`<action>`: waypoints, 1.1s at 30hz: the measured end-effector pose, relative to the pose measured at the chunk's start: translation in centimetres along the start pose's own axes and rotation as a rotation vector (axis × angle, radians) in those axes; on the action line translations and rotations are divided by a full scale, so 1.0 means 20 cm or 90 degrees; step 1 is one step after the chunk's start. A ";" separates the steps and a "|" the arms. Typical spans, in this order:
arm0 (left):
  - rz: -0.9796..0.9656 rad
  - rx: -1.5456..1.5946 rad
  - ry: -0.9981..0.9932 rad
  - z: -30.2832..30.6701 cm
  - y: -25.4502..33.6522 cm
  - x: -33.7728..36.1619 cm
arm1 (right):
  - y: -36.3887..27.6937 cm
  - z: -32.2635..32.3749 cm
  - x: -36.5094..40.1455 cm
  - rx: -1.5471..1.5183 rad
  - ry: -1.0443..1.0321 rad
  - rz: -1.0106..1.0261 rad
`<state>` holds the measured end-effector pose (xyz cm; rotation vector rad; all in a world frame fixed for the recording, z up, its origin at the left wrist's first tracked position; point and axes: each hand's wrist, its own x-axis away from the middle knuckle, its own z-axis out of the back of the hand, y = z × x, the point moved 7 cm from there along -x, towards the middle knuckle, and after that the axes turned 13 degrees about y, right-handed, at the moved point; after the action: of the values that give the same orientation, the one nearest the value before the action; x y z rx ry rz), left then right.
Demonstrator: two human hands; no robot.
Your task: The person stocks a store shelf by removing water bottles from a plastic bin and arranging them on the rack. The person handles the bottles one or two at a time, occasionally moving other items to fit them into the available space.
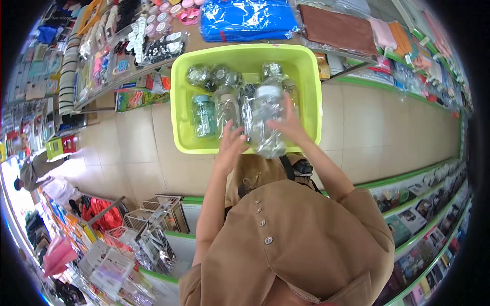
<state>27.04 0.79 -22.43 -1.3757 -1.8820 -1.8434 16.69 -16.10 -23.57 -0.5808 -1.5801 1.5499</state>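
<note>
Several bottles wrapped in clear plastic fill a lime-green tub [178, 102] that sits in the shop aisle ahead of the person. A teal bottle [204, 115] and a clear one [227, 107] lie side by side in the near half, and smaller round ones [198, 75] sit along the far wall.

The big bottle [268, 115] is clear, long and loosely bagged in crinkled film. It lies over the middle of the tub, with its lower end poking past the near rim. The right hand [288, 125] has hold of it, with fingers running up its right side and the thumb across the front. The left hand [229, 148] is spread wide and holds nothing. It hovers at the near rim just left of the big bottle, and whether it touches the wrap cannot be told.

Bare tiled floor [383, 127] lies open to the left and right of the tub. The far rim sits against a low shelf [352, 53] carrying a blue bundle [247, 18]. Wire baskets [158, 219] crowd the lower left. Another person [35, 171] stands well apart at the left edge.
</note>
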 end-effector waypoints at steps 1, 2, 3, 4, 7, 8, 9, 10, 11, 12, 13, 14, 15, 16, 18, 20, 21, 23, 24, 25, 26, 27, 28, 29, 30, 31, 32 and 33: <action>0.006 -0.003 -0.008 0.03 -0.05 -0.04 | -0.08 -0.09 0.07 -0.020 -0.039 0.059; 0.073 0.035 -0.050 0.07 -0.16 -0.11 | -0.15 -0.18 0.14 0.028 -0.090 0.076; 0.140 0.071 -0.091 0.09 -0.24 -0.15 | -0.10 -0.27 0.20 -0.051 -0.096 0.074; 0.144 0.068 -0.096 0.14 -0.25 -0.16 | -0.12 -0.29 0.20 -0.050 -0.089 0.073; 0.134 0.097 -0.085 0.34 -0.23 -0.09 | -0.04 -0.31 0.15 -0.169 -0.024 -0.022; 0.136 0.097 -0.081 0.41 -0.25 -0.09 | 0.08 -0.27 0.09 -0.120 0.034 -0.048; 0.159 0.198 -0.129 0.47 -0.28 -0.09 | 0.19 -0.19 0.03 -0.072 0.090 -0.072; 0.179 0.300 -0.178 0.49 -0.28 -0.08 | 0.27 -0.13 -0.01 0.013 0.149 -0.093; 0.142 0.277 -0.172 0.45 -0.16 0.00 | 0.35 -0.05 -0.05 0.097 0.206 -0.112; 0.137 0.279 -0.167 0.44 -0.12 0.03 | 0.54 0.01 -0.12 0.203 0.235 -0.094; 0.086 0.288 -0.138 0.46 -0.08 0.05 | 0.71 0.05 -0.15 0.310 0.264 -0.075; 0.033 0.296 -0.110 0.49 -0.04 0.07 | 0.76 0.05 -0.17 0.310 0.259 -0.073; 0.034 0.307 -0.084 0.50 -0.03 0.09 | 0.80 0.05 -0.17 0.400 0.257 -0.098; 0.031 0.308 -0.080 0.53 -0.04 0.11 | 0.87 0.05 -0.18 0.490 0.254 -0.123; -0.002 0.229 -0.046 0.62 -0.08 0.12 | 0.95 -0.01 -0.23 0.512 0.236 -0.142; 0.001 0.226 -0.016 0.69 -0.14 0.13 | 1.00 -0.02 -0.24 0.509 0.281 -0.236; 0.007 0.222 0.010 0.72 -0.17 0.13 | 0.89 -0.03 -0.23 0.526 0.360 -0.110; 0.014 0.303 0.000 0.68 -0.16 0.15 | 0.76 -0.11 -0.22 0.401 0.289 -0.074; 0.024 0.381 -0.016 0.66 -0.15 0.16 | 0.68 -0.17 -0.21 0.276 0.223 -0.043; 0.022 0.383 -0.015 0.67 -0.16 0.16 | 0.63 -0.21 -0.17 0.277 0.221 -0.041; 0.027 0.384 -0.023 0.68 -0.18 0.16 | 0.60 -0.27 -0.12 0.338 0.204 -0.047; 0.029 0.386 -0.032 0.67 -0.18 0.17 | 0.58 -0.31 -0.11 0.397 0.187 -0.052; 0.024 0.388 -0.030 0.66 -0.18 0.17 | 0.58 -0.31 -0.12 0.397 0.184 -0.047; 0.007 0.371 0.014 0.68 -0.18 0.18 | 0.60 -0.32 -0.14 0.422 0.160 -0.084; -0.007 0.352 0.060 0.70 -0.18 0.19 | 0.62 -0.33 -0.14 0.449 0.135 -0.122; -0.011 0.356 0.064 0.70 -0.18 0.21 | 0.63 -0.32 -0.16 0.477 0.135 -0.162; -0.013 0.342 0.088 0.70 -0.20 0.22 | 0.63 -0.31 -0.17 0.479 0.129 -0.157; -0.015 0.330 0.113 0.70 -0.21 0.24 | 0.65 -0.30 -0.18 0.274 0.123 -0.192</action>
<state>27.96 15.79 -25.23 -0.9836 -2.0819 -1.2951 20.60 -13.72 -37.58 -0.2306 -1.0851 1.4902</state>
